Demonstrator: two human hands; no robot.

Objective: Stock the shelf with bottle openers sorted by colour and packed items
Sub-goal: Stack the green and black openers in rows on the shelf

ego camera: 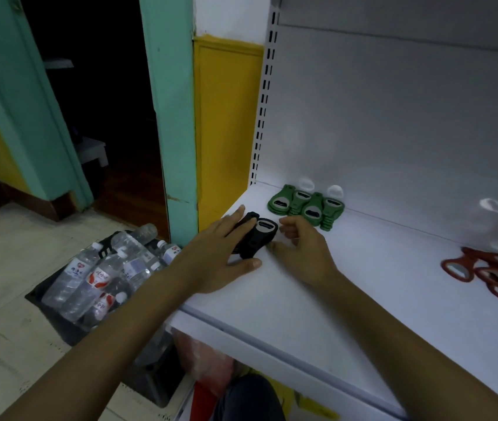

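Note:
Black bottle openers lie near the left end of the white shelf. My left hand rests flat over them with straight fingers, thumb stretched along the shelf. My right hand sits just right of them, fingers loosely curled, thumb tip close to the black openers; whether it touches them is unclear. Behind, several green bottle openers lie in a row by the back panel. Red bottle openers lie in a pile at the shelf's right.
A dark crate of plastic water bottles stands on the tiled floor left of the shelf. A teal door frame and yellow wall panel border the shelf's slotted upright. Packed goods show below the shelf.

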